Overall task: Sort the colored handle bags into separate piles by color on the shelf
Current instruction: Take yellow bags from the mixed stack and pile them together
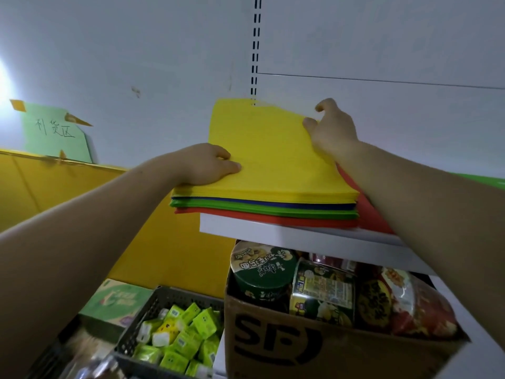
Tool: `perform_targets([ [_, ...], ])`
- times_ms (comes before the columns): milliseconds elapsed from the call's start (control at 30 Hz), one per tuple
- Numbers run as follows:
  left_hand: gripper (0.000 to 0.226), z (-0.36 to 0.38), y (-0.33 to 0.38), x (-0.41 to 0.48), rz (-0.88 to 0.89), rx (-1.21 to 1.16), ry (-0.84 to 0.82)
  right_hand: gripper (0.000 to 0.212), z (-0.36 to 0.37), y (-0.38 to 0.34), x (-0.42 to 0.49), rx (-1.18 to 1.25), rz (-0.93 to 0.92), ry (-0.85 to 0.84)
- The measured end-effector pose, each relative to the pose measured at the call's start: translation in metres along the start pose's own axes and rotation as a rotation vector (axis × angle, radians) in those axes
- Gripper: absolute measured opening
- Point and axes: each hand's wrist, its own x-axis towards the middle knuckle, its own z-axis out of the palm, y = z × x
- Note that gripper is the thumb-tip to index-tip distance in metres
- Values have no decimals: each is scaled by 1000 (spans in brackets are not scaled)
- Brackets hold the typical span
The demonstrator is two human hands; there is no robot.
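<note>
Head view shows the stack of bags [262, 206], yellow over blue, green and red, lying at the front of the shelf [232, 227]. Left hand [210, 165] grips the stack's left side, thumb on top; right hand [332, 131] pinches the top yellow bag [267, 149] at its far corner

A shop: slotted shelving [255, 58], boxed noodle cups [261, 272].

A green paper sign [56, 132] taped to the wall above the yellow partition carries three handwritten characters, the last two reading 货区 and the first looking like 利. The cardboard box [287, 343] under the shelf shows large black "SF" lettering on its front. The printing on the noodle cups [262, 269] in the box is too small and turned to read.
</note>
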Motion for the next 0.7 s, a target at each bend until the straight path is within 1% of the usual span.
perform_targets([
  [67,61,0,-1,-1,-5,-16,5,62,-2,-5,2,219,222,-45],
  [100,61,1,-1,-1,-4,-24,7,69,-4,-6,3,280,294,-75],
  [133,61,1,0,-2,1,-29,9,72,-6,-7,3,301,321,-96],
  [167,61,2,0,-2,5,-32,10,69,-7,-8,2,290,311,-102],
  [233,64,2,0,-2,4,-51,17,59,-11,-11,-4,241,220,-54],
  [300,67,2,-1,-2,-11,-112,40,52,-15,-18,-12,229,83,31],
  [400,72,1,-3,-3,-35,-255,90,45,-22,-34,-24,250,-103,128],
  [467,74,-2,-5,-2,-52,-364,130,43,-29,-46,-31,270,-187,181],
  [567,73,-6,-12,0,-63,-585,270,42,-43,-66,-40,368,-240,279],
  [633,68,-10,-18,-2,-57,-759,396,40,-52,-75,-46,449,-255,348],
  [700,60,-14,-23,-7,-17,-926,459,39,-61,-79,-53,498,-261,412],
])
